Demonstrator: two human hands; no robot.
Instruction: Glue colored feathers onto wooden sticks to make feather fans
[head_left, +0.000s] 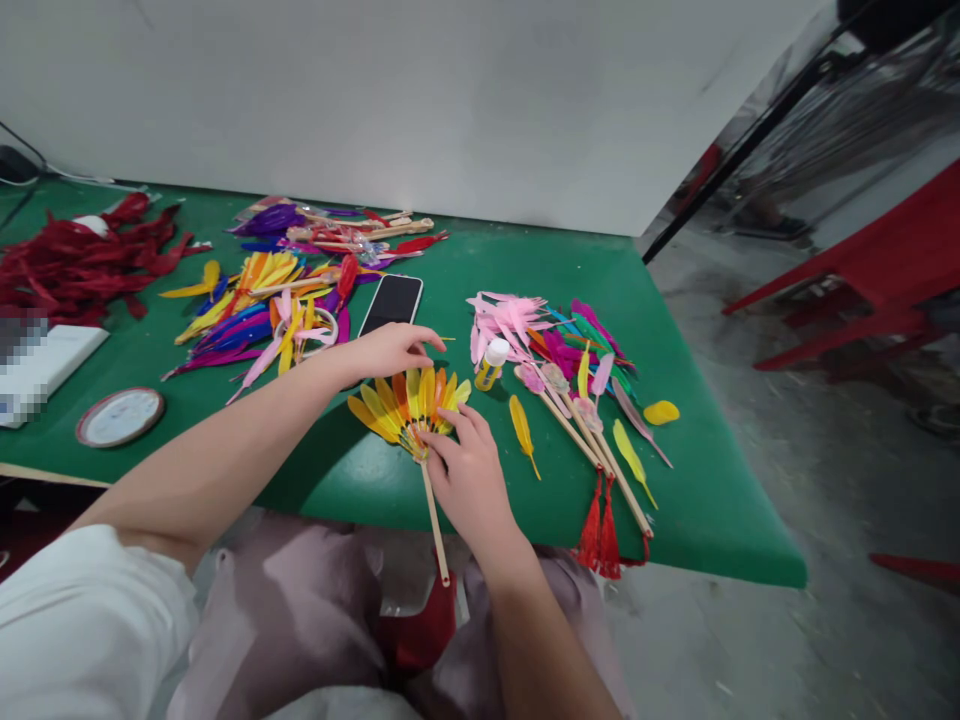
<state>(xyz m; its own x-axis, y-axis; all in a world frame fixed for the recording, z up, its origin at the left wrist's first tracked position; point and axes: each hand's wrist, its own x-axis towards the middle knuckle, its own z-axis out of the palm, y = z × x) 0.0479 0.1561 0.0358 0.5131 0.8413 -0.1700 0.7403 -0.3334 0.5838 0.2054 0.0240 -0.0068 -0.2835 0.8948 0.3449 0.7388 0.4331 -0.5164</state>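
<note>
Hands (469, 478) at yellow-orange feather fan (403, 398)

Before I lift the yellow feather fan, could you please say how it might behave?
The fan is probably light for its size, being mostly thin feathers. The feathers would probably flex or splay, since their tips spread separately. The handle should stay stiff, as it looks straight and wooden.

A dark-screened phone (391, 303) on the green table (709, 485), a pale panel (375, 100) behind, a red stool (885, 250) to the right.
</note>
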